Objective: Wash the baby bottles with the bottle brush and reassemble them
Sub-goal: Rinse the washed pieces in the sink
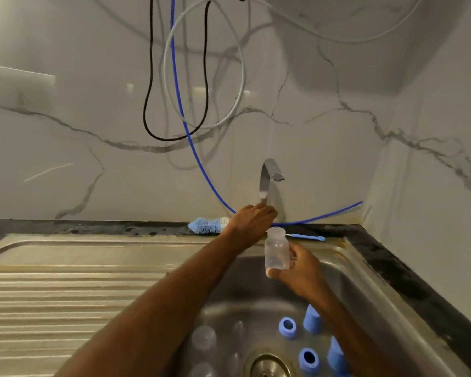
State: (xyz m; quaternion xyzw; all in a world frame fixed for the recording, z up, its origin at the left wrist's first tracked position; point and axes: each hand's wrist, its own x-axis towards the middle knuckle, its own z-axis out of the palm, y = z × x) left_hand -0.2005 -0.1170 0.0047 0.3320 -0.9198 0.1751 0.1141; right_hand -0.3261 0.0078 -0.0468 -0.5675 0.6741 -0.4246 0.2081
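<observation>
Two hands over sink [348,284]: right hand [302,270] grips clear bottle [277,251], upright and uncapped; left hand [252,217] curls around faucet [267,180] base. Bottle brush [208,225] lies just behind.

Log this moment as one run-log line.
left hand: on tap | right hand: holds bottle over sink | bottle brush: lying behind sink
</observation>
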